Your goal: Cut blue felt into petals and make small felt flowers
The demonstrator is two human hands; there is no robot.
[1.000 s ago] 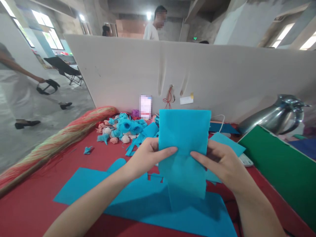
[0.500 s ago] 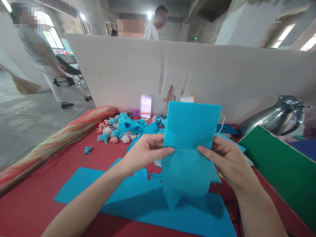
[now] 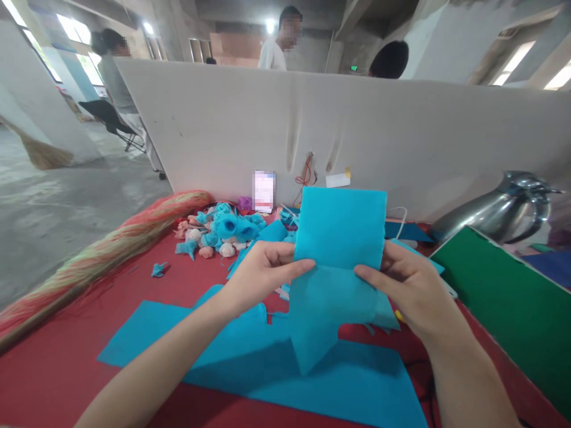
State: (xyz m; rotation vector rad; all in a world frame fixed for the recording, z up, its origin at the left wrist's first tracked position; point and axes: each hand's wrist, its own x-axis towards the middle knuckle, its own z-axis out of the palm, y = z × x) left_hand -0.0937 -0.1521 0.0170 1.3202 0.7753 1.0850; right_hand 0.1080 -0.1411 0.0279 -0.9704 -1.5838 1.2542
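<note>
Between my two hands a sheet of blue crepe-like paper (image 3: 341,229) is held up, with a crease running across it at thumb height. My left hand (image 3: 274,267) pinches its left edge, thumb on the near side and fingers behind. On the right edge my right hand (image 3: 397,276) grips the same way, its fingertips partly hidden behind the sheet. Below the crease the paper hangs down to a pointed corner at the left. A larger blue sheet (image 3: 250,371) lies flat on the red tabletop (image 3: 178,410) underneath.
Blue, pink and white paper flowers (image 3: 223,229) are heaped at the back left, near a lit phone (image 3: 264,191) against the white partition (image 3: 214,119). A green board (image 3: 504,309) and a steel jug (image 3: 486,205) stand at right. A straw bundle (image 3: 111,244) borders the left edge.
The sheet's upper part has narrowed slightly at the right, and its lower part has swung into a different shape. My hands barely moved. A person at the left has walked behind the partition's edge.
</note>
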